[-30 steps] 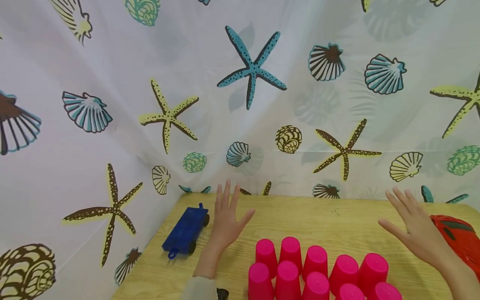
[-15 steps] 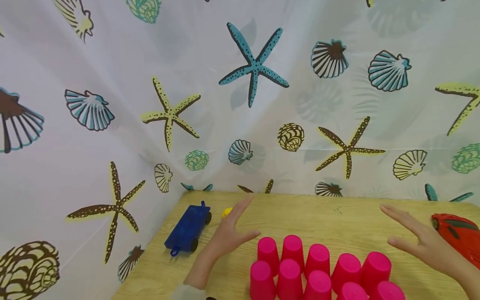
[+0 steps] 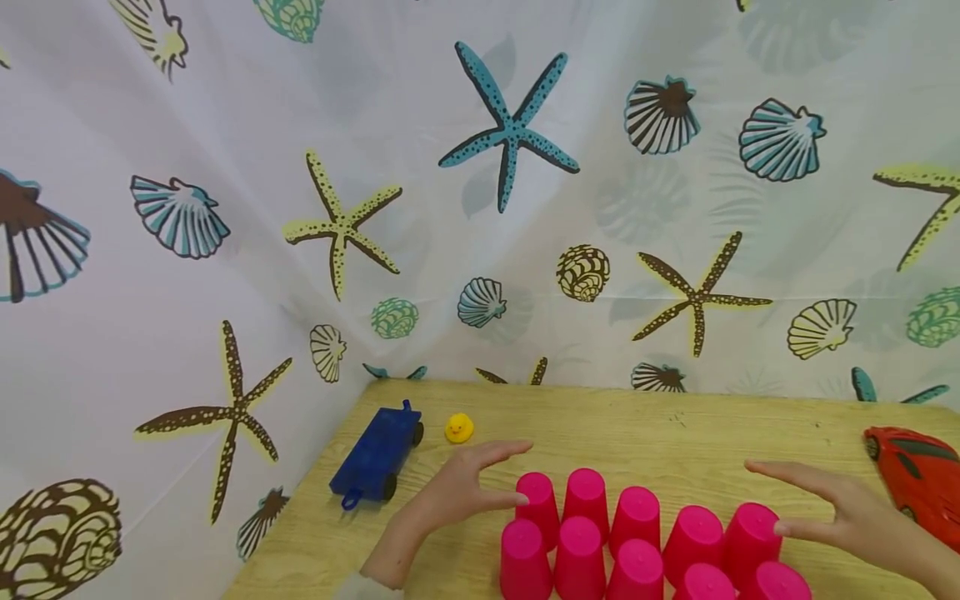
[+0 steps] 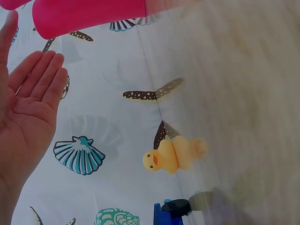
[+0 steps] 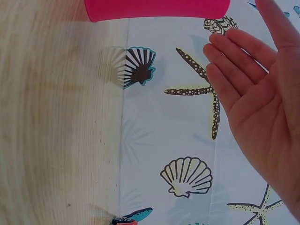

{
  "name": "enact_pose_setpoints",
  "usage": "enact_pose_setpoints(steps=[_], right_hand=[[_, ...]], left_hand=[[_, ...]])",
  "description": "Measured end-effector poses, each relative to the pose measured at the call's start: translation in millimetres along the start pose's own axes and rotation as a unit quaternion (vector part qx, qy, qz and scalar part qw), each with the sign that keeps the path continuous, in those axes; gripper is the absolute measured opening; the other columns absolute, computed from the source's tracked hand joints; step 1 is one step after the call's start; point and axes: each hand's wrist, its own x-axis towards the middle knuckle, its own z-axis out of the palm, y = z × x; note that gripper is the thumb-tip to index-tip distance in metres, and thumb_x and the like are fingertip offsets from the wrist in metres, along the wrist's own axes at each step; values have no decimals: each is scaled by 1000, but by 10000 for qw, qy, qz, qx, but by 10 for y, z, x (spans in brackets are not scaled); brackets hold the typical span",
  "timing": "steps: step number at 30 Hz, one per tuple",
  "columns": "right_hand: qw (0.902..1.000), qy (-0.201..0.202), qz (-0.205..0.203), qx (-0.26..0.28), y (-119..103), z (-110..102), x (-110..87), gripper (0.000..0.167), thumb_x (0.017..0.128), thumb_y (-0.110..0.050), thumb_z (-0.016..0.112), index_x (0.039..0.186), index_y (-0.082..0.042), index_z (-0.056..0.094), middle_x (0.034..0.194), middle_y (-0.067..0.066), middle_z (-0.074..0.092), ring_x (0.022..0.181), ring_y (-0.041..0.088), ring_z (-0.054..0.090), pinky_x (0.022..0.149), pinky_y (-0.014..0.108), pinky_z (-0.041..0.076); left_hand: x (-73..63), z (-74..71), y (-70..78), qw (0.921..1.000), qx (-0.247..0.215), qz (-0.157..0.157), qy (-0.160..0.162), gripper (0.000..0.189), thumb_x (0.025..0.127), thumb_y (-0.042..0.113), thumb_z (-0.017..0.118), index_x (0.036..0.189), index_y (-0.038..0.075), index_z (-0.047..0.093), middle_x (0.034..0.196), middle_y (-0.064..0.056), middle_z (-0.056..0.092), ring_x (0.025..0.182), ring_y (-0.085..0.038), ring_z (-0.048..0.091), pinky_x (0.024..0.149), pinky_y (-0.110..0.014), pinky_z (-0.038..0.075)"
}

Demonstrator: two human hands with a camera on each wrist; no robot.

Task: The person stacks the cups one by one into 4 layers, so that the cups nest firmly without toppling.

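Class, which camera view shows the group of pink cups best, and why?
The head view: ten pink cups show together, though the bottom edge crops the front row. The left wrist view shows only cropped pink pieces along its top edge; the right wrist view, just one.

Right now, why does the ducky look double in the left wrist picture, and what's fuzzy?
Left wrist view: the duck is mirrored in the shiny table, and its reflection looks smeared; right wrist view: a shell print on the cloth is mirrored faintly; head view: the pink cups look fairly sharp, the cloth brighter in patches.
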Motion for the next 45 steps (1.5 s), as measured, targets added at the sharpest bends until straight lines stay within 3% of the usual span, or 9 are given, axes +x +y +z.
enact_pose_setpoints(steps=[4,9,15,26,30,35,42,45], right_hand=[[9995,-237,-183,129,32,6,3,55,82,-25,77,134,-22,59,127,-18,62,112,-20,49,74,19,56],[9969,-685,-169,346,64,15,12,47,85,-26,75,129,-19,63,122,-12,68,108,-15,55,73,19,57],[9928,-1093,62,495,56,19,12,45,87,-30,72,126,-10,65,115,3,73,100,-13,59,71,36,61],[9911,-1199,132,564,53,24,10,46,87,-32,72,127,-8,65,114,8,74,99,-14,59,71,38,61],[9913,-1196,118,534,48,31,16,47,87,-33,72,127,-9,65,114,6,74,99,-13,60,71,33,61],[9909,-1238,167,511,48,28,18,47,87,-34,72,126,-8,65,114,9,74,98,-14,60,71,34,61],[9903,-1267,235,518,45,28,17,48,87,-35,71,126,-7,65,114,12,73,98,-14,59,71,37,61],[9903,-1270,245,512,42,30,23,48,87,-35,71,126,-8,65,115,12,73,98,-14,59,72,37,61]], left_hand=[[4,9,5,9996,-83,-52,-250,57,86,37,74,136,16,58,135,-6,63,126,-27,59,103,-49,50],[9,23,46,9991,-22,-90,-410,53,85,35,75,132,15,61,129,-1,67,120,-21,62,102,-45,52],[34,33,74,9988,131,-30,-478,47,86,31,75,128,14,64,124,0,69,114,-16,65,99,-42,54],[32,27,63,9991,-68,-104,-403,43,84,29,76,124,15,66,120,0,70,112,-17,66,100,-44,53],[-10,-22,63,9997,116,-160,-113,44,84,33,76,123,17,66,119,1,70,113,-18,66,99,-43,54],[-13,-131,87,9979,406,-32,510,46,82,34,77,122,16,66,118,1,70,114,-18,66,97,-38,55],[102,-235,165,9837,868,444,1512,48,79,28,81,123,12,67,120,-3,70,113,-21,67,95,-40,56],[199,-241,193,9772,956,647,1779,48,79,25,81,123,13,67,120,-3,70,113,-21,67,94,-40,57]])
